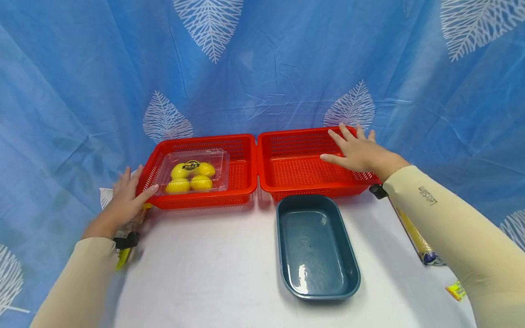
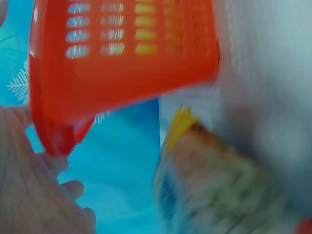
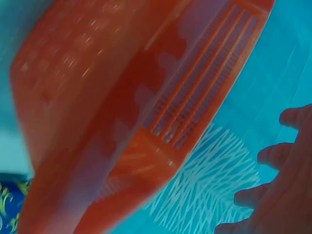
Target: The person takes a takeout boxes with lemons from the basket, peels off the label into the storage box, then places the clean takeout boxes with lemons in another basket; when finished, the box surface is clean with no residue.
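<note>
Two red perforated plastic baskets stand side by side at the back of the table. In the left basket [image 1: 205, 201] lies a clear plastic box [image 1: 223, 171] with several yellow lemon-like fruits [image 1: 203, 169] and a dark label on its lid. My left hand [image 1: 124, 200] is at that basket's left end, fingers extended and thumb along the rim; the left wrist view shows fingers close by the basket corner [image 2: 61, 139]. Over the right end of the bare right basket [image 1: 295, 173], my right hand [image 1: 357, 154] hovers with fingers spread, nothing in its grasp.
A dark blue-green rectangular dish [image 1: 316, 246] sits in front of the right basket. Beside my left wrist lies a printed food packet [image 2: 219, 180]. A long yellow packet [image 1: 414, 230] and a small yellow wrapper [image 1: 456, 290] lie by my right forearm. Behind hangs a blue leaf-patterned curtain [image 1: 279, 59].
</note>
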Motion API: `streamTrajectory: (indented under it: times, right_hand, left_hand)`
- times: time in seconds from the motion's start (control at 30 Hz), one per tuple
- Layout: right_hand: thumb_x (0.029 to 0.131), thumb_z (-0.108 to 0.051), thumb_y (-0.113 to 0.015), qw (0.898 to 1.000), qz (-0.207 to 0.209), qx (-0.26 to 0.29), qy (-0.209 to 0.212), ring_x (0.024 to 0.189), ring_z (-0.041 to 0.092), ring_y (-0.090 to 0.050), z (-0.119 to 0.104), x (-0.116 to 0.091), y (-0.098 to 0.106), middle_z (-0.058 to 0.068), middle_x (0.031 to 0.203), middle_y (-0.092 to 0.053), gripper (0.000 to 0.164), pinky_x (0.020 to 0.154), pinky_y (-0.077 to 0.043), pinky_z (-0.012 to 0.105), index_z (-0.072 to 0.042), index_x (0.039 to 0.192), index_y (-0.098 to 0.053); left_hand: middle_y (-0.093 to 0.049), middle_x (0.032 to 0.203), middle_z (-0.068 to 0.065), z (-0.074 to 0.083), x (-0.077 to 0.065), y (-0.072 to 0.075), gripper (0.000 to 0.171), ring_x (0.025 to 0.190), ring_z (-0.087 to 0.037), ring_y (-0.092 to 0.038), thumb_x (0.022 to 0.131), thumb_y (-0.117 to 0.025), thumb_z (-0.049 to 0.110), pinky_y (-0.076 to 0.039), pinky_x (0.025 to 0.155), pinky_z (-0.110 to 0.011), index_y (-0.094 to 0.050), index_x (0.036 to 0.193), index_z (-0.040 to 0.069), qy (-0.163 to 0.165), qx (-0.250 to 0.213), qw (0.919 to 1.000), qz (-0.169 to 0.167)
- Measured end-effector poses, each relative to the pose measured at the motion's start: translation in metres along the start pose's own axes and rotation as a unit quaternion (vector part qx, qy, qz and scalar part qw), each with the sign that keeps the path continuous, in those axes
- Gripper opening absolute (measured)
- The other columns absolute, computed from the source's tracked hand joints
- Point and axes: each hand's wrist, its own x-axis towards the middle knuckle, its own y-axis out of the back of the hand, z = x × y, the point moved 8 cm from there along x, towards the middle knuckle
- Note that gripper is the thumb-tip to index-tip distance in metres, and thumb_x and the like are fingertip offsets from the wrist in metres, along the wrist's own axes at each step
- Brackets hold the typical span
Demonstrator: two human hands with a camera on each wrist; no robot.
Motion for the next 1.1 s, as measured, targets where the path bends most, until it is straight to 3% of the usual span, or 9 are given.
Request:
streamTrajectory:
  times: [0.1, 0.17, 0.37, 0.5, 0.63, 0.73, 0.77, 0.9, 1.1]
  right_hand:
    - [0.097, -0.082, -0.036, 1.0, 0.003, 0.003, 0.008, 0.148, 0.063, 0.011, -0.012, 0.006, 0.0, 0.025, 0.172, 0.007, 0.105, 0.107, 0.01, 0.084, -0.015, 0.17, -0.003]
    - [0.097, -0.082, -0.036, 1.0, 0.005, 0.009, 0.015, 0.149, 0.062, 0.009, -0.021, 0.011, 0.0, 0.023, 0.173, 0.007, 0.104, 0.109, 0.009, 0.083, -0.016, 0.171, -0.003]
    - [0.096, -0.081, -0.04, 0.998, 0.006, 0.033, 0.046, 0.152, 0.057, 0.008, -0.056, 0.026, -0.002, 0.018, 0.174, 0.007, 0.104, 0.113, 0.008, 0.079, -0.019, 0.171, -0.003]
    - [0.095, -0.084, -0.038, 0.997, 0.004, 0.043, 0.06, 0.154, 0.054, 0.008, -0.082, 0.036, -0.005, 0.013, 0.175, 0.009, 0.104, 0.115, 0.006, 0.076, -0.023, 0.171, -0.001]
    - [0.093, -0.086, -0.035, 0.995, 0.003, 0.062, 0.077, 0.155, 0.05, 0.009, -0.113, 0.045, -0.003, 0.009, 0.175, 0.009, 0.104, 0.117, 0.006, 0.072, -0.027, 0.171, 0.0]
    - [0.094, -0.086, -0.035, 0.992, 0.005, 0.078, 0.097, 0.155, 0.049, 0.007, -0.137, 0.051, -0.002, 0.008, 0.176, 0.007, 0.103, 0.119, 0.005, 0.07, -0.027, 0.171, -0.002]
    - [0.094, -0.086, -0.035, 0.991, 0.006, 0.082, 0.104, 0.156, 0.049, 0.006, -0.144, 0.053, -0.002, 0.008, 0.176, 0.006, 0.102, 0.12, 0.005, 0.069, -0.027, 0.171, -0.002]
    - [0.093, -0.087, -0.034, 0.987, 0.004, 0.104, 0.124, 0.155, 0.05, 0.004, -0.171, 0.059, -0.003, 0.008, 0.176, 0.004, 0.103, 0.122, 0.004, 0.065, -0.027, 0.171, -0.003]
    - [0.093, -0.087, -0.036, 0.98, -0.009, 0.147, 0.136, 0.156, 0.046, 0.004, -0.201, 0.067, -0.009, 0.006, 0.176, 0.004, 0.104, 0.125, 0.0, 0.059, -0.028, 0.171, -0.002]
  left_hand:
    - [0.015, 0.169, -0.029, 0.0, -0.004, -0.006, 0.102, 0.15, -0.06, 0.008, 0.103, -0.057, 0.058, -0.033, 0.09, -0.087, 0.008, 0.168, 0.013, 0.033, -0.051, 0.9978, 0.026]
    - [0.009, 0.171, -0.028, 0.0, -0.006, -0.009, 0.106, 0.151, -0.059, 0.001, 0.101, -0.062, 0.056, -0.037, 0.092, -0.084, 0.008, 0.169, 0.013, 0.052, -0.089, 0.9935, 0.048]
    - [-0.011, 0.172, -0.025, -0.001, -0.016, -0.016, 0.106, 0.152, -0.053, -0.017, 0.1, -0.068, 0.05, -0.045, 0.099, -0.07, 0.005, 0.17, 0.018, 0.106, -0.208, 0.9665, 0.106]
    - [-0.011, 0.175, -0.011, -0.005, -0.021, -0.023, 0.095, 0.155, -0.042, -0.018, 0.103, -0.067, 0.047, -0.044, 0.105, -0.06, -0.004, 0.171, 0.029, 0.145, -0.306, 0.9317, 0.131]
    - [-0.017, 0.174, -0.001, -0.011, -0.024, -0.033, 0.082, 0.155, -0.029, -0.023, 0.105, -0.066, 0.041, -0.04, 0.111, -0.049, -0.017, 0.17, 0.035, 0.178, -0.431, 0.8708, 0.157]
    - [-0.021, 0.172, -0.002, -0.014, -0.025, -0.04, 0.073, 0.152, -0.025, -0.026, 0.108, -0.063, 0.032, -0.037, 0.114, -0.043, -0.023, 0.169, 0.033, 0.183, -0.486, 0.8366, 0.176]
    - [-0.022, 0.171, -0.002, -0.014, -0.025, -0.042, 0.071, 0.152, -0.024, -0.026, 0.108, -0.062, 0.029, -0.037, 0.115, -0.042, -0.024, 0.169, 0.032, 0.182, -0.496, 0.8291, 0.181]
    - [-0.022, 0.171, 0.0, -0.015, -0.027, -0.048, 0.067, 0.152, -0.022, -0.025, 0.109, -0.06, 0.026, -0.038, 0.115, -0.041, -0.027, 0.168, 0.032, 0.183, -0.505, 0.8202, 0.198]
    - [-0.025, 0.169, 0.002, -0.013, -0.024, -0.051, 0.063, 0.151, -0.018, -0.027, 0.109, -0.06, 0.02, -0.039, 0.114, -0.037, -0.032, 0.166, 0.029, 0.168, -0.536, 0.7954, 0.228]
